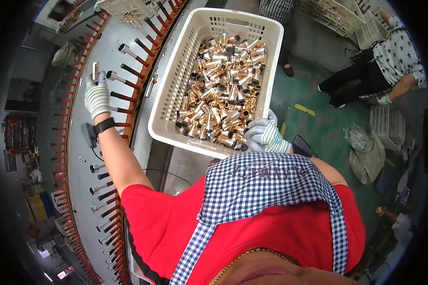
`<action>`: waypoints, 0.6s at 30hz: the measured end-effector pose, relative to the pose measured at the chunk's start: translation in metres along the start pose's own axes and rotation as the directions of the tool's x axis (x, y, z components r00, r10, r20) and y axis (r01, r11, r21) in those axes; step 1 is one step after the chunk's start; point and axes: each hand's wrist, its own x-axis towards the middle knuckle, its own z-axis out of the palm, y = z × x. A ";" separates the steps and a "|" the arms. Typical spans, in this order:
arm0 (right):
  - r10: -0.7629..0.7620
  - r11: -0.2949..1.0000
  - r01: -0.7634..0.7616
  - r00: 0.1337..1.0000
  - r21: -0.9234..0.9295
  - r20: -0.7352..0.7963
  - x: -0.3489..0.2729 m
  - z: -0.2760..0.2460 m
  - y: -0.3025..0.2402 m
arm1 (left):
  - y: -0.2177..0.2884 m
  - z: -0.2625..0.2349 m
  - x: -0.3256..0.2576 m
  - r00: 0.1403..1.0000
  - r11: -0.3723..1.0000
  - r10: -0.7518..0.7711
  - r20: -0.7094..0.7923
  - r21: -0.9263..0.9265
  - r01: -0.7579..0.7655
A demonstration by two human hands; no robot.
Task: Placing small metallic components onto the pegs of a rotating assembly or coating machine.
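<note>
My left hand [97, 97], in a striped, grey-fingered work glove, is stretched out over the rack on the left. Its fingers are closed on a shiny cylindrical metal fitting [95, 71], which stands up from the fingertips. Beside it, a silvery cup-ended fitting [111, 75] sits on one of the rack's dark red-and-black pegs [123, 97]. A cream plastic crate [164, 107] in front of me holds a heap of copper-coloured fittings [228, 90], many with dark ends. My right hand [267, 135], gloved alike, curls over the crate's near right corner; its fingertips are partly hidden by the fittings.
The long curved grey rack [88, 147] carries rows of pegs along both edges, some bearing fittings. Another person in a star-patterned top [397, 54] stands at the right on the green floor. Crates [387, 126] and a pale sack [367, 161] lie there too.
</note>
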 end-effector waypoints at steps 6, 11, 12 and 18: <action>-0.023 0.996 0.061 0.891 0.069 -0.454 -0.018 0.035 -0.012 | 0.029 0.056 -0.111 0.852 0.685 0.388 0.352 -0.729 -0.011; -0.005 0.999 0.021 0.933 0.039 -0.359 -0.003 0.034 -0.001 | -0.028 0.097 -0.147 0.793 0.874 0.462 0.397 -0.352 -0.334; -0.045 0.998 0.061 0.927 0.032 -0.372 -0.005 0.033 -0.001 | -0.022 0.089 -0.151 0.808 0.983 0.168 0.565 -0.158 -0.094; -0.050 0.997 0.056 0.991 0.044 -0.121 -0.013 0.001 -0.013 | -0.031 0.093 -0.150 0.824 0.972 0.234 0.516 -0.118 -0.202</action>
